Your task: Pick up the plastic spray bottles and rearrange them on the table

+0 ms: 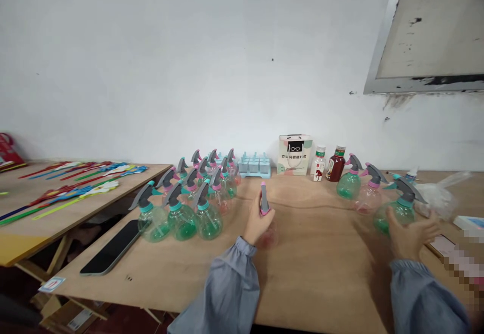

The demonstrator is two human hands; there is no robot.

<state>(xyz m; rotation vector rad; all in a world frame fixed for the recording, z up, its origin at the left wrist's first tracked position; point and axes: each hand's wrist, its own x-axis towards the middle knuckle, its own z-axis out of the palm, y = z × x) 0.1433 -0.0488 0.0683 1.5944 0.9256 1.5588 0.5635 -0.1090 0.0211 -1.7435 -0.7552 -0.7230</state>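
Note:
My left hand is wrapped round the neck of a pink spray bottle with a grey and pink trigger head, upright at the middle of the table. At the right, my right hand has its fingers apart beside a green spray bottle. Its thumb overlaps that bottle; whether it touches cannot be seen. Behind stand another pink spray bottle and a green one. Several more spray bottles, green and pink, are grouped left of my left hand, with a green bottle at their front.
A black phone lies at the left table edge. Along the wall stand a pale blue mould set, a paper bag and two drink bottles, white and dark red. Plastic wrap lies at right. Colourful strips cover another table.

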